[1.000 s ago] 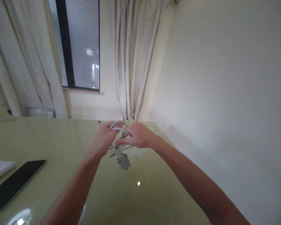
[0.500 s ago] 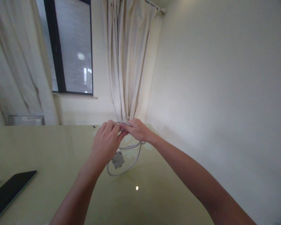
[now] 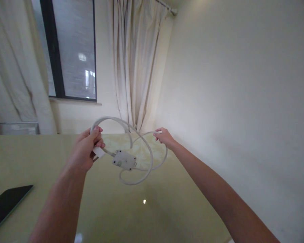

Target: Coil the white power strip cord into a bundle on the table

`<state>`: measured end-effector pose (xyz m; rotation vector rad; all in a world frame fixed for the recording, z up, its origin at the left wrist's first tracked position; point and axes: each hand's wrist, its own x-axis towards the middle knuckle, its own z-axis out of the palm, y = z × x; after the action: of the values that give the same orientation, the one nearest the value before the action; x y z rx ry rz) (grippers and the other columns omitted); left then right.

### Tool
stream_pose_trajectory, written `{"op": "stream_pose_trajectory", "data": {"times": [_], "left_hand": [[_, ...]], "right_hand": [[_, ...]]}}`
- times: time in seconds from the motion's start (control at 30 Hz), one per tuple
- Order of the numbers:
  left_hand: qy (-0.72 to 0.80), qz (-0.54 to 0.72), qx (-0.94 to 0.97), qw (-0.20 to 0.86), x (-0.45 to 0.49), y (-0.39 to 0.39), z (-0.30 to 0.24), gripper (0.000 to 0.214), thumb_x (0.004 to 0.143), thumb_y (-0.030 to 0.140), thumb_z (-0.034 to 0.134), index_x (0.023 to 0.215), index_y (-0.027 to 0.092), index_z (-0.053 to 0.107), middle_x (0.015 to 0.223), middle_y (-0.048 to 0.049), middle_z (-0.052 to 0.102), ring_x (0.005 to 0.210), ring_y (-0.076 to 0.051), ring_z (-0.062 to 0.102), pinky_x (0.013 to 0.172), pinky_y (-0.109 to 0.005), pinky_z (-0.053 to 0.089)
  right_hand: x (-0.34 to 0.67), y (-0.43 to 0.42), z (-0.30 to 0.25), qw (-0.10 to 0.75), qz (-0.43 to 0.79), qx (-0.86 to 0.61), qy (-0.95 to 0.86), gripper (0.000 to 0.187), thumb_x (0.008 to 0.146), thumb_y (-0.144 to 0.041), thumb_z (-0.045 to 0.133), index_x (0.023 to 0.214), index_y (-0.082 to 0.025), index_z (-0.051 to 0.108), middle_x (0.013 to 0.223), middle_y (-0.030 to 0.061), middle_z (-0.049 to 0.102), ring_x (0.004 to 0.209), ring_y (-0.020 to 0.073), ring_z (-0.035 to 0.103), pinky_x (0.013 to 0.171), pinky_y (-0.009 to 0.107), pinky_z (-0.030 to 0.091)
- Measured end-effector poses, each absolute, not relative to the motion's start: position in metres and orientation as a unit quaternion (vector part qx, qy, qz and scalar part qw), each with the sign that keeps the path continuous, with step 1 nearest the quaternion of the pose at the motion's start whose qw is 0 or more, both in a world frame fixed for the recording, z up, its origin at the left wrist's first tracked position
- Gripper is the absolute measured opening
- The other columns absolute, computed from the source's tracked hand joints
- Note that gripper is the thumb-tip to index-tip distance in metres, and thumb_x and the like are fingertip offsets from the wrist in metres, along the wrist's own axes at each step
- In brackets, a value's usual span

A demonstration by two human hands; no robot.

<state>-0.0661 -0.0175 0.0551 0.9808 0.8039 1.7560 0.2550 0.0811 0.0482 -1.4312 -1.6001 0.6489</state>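
A white cable [image 3: 150, 152] hangs in loose loops between my two hands above the table. My left hand [image 3: 87, 146] is closed around one side of the loops, with a small white block [image 3: 98, 152] showing below its fingers. My right hand [image 3: 164, 136] pinches the cable at the other side. Between them hangs a flat white box [image 3: 124, 160] with dark spots at its corners, joined to the cable at both ends. What the white block is, I cannot tell.
Under my hands lies a glossy yellow-green table [image 3: 111, 212]. A dark flat panel [image 3: 8, 206] rests at its left edge. Beyond are a beige curtain [image 3: 134, 67] and a window [image 3: 73, 50]; a pale wall [image 3: 230, 84] runs along the right.
My hands have moved apart, the left one to the left and the right one to the right. The cable loops have spread, and the white box now shows more fully.
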Motion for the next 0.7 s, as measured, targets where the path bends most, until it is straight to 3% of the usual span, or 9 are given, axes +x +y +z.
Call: {"op": "stream_pose_trajectory", "data": {"times": [0.1, 0.17, 0.23, 0.3, 0.37, 0.47, 0.6, 0.7], "left_hand": [[0.315, 0.690, 0.416, 0.502, -0.062, -0.022, 0.059, 0.022, 0.081, 0.033, 0.078, 0.083, 0.017, 0.062, 0.055, 0.0101, 0.033, 0.044, -0.005, 0.031, 0.043, -0.015, 0.036], [0.342, 0.666, 0.447, 0.489, -0.053, -0.025, 0.058, 0.025, 0.082, 0.039, 0.077, 0.086, 0.018, 0.063, 0.055, 0.0090, 0.035, 0.044, -0.006, 0.032, 0.038, -0.015, 0.030], [0.371, 0.636, 0.478, 0.478, -0.042, -0.027, 0.056, 0.030, 0.083, 0.046, 0.075, 0.087, 0.019, 0.063, 0.054, 0.0082, 0.037, 0.043, -0.007, 0.031, 0.035, -0.016, 0.024], [0.379, 0.613, 0.502, 0.477, -0.034, -0.028, 0.054, 0.032, 0.084, 0.050, 0.074, 0.085, 0.020, 0.062, 0.054, 0.0078, 0.038, 0.043, -0.008, 0.030, 0.034, -0.017, 0.023], [0.364, 0.612, 0.506, 0.487, -0.032, -0.029, 0.054, 0.031, 0.084, 0.048, 0.075, 0.084, 0.020, 0.061, 0.055, 0.0080, 0.037, 0.043, -0.007, 0.029, 0.036, -0.016, 0.023], [0.317, 0.641, 0.479, 0.509, -0.044, -0.033, 0.062, 0.026, 0.086, 0.040, 0.075, 0.082, 0.018, 0.061, 0.057, 0.0088, 0.031, 0.044, -0.005, 0.025, 0.038, -0.015, 0.024], [0.273, 0.729, 0.396, 0.488, -0.079, -0.037, 0.074, 0.026, 0.099, 0.031, 0.063, 0.077, 0.018, 0.057, 0.058, 0.0079, 0.025, 0.047, -0.006, 0.017, 0.042, -0.013, 0.028], [0.292, 0.775, 0.310, 0.466, -0.112, -0.031, 0.069, 0.035, 0.106, 0.027, 0.047, 0.073, 0.018, 0.050, 0.054, 0.0068, 0.024, 0.045, -0.007, 0.016, 0.043, -0.012, 0.029]], "right_hand": [[0.256, 0.076, 0.030, 0.397, 0.293, -0.567, -0.660, 0.018, 0.082, -0.030, 0.079, 0.087, -0.016, 0.069, 0.061, 0.0018, 0.067, 0.054, 0.0140, 0.056, 0.055, 0.027, 0.045], [0.245, 0.069, 0.032, 0.396, 0.297, -0.547, -0.675, 0.025, 0.088, -0.041, 0.073, 0.087, -0.016, 0.072, 0.077, 0.0074, 0.074, 0.075, 0.0192, 0.066, 0.069, 0.031, 0.052], [0.225, 0.058, 0.041, 0.409, 0.311, -0.482, -0.710, 0.039, 0.096, -0.053, 0.061, 0.098, -0.017, 0.074, 0.102, 0.0111, 0.077, 0.102, 0.0223, 0.069, 0.087, 0.033, 0.053], [0.201, 0.046, 0.050, 0.407, 0.366, -0.356, -0.758, 0.048, 0.096, -0.060, 0.058, 0.115, -0.018, 0.071, 0.117, 0.0116, 0.075, 0.115, 0.0222, 0.067, 0.097, 0.035, 0.051], [0.180, 0.035, 0.055, 0.382, 0.443, -0.275, -0.763, 0.057, 0.087, -0.058, 0.073, 0.126, -0.019, 0.064, 0.101, 0.0080, 0.077, 0.096, 0.0202, 0.072, 0.088, 0.035, 0.055], [0.170, 0.029, 0.048, 0.347, 0.483, -0.277, -0.755, 0.046, 0.085, -0.051, 0.076, 0.112, -0.015, 0.067, 0.065, -0.0021, 0.067, 0.059, 0.0134, 0.063, 0.062, 0.027, 0.052], [0.203, 0.038, 0.032, 0.243, 0.422, -0.343, -0.803, 0.020, 0.091, -0.031, 0.065, 0.099, -0.014, 0.070, 0.059, -0.0040, 0.062, 0.053, 0.0098, 0.056, 0.056, 0.023, 0.045], [0.246, 0.048, 0.033, 0.208, 0.326, -0.417, -0.822, 0.017, 0.087, -0.017, 0.061, 0.099, -0.015, 0.073, 0.058, -0.0047, 0.062, 0.054, 0.0106, 0.056, 0.056, 0.023, 0.044]]}}
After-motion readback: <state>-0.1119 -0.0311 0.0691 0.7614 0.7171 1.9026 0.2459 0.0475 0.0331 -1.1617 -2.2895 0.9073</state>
